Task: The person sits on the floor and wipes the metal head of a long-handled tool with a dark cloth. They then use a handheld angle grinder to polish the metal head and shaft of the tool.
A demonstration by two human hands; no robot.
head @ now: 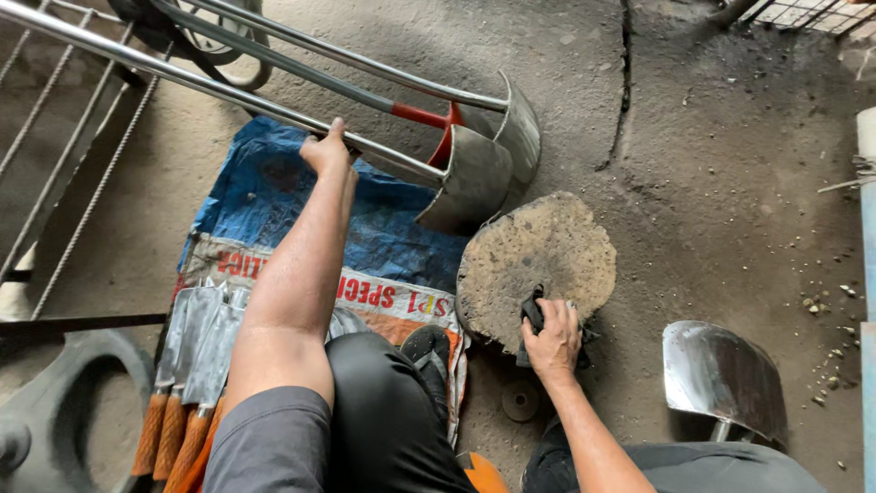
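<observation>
Landmark: the round stone block (538,260), a rough, flat-topped slab of concrete colour, is set on the ground; all places below are given from it.
Left hand: the left hand (327,151) is seen up and to the left of the block, its grip clenched around the steel handle (228,91) of a shovel.
Right hand: the right hand (552,340) is rested at the near edge of the block, its grip closed on a dark rag (533,313) that is pressed against the stone.
Step in hand: judged from the pose, the shovel is being held steady by its handle while the rag is gathered at the block; wiping or polishing work appears to be under way.
Next move: it is judged that the blade must be kept firmly against the block and the rag brought to the metal with even pressure.
Shovel: its curved blade (470,178) is laid just above the block, the lower edge touching or nearly touching the rim; the metal is bright and polished.
Second shovel: another handle, with a red neck (429,117), is laid alongside, farther from the block.
Left of block: a blue sack (274,192) is spread on the ground, with orange-handled blades (196,365) on it.
Right of block: a further shiny blade (721,374) is stood on the ground.
</observation>
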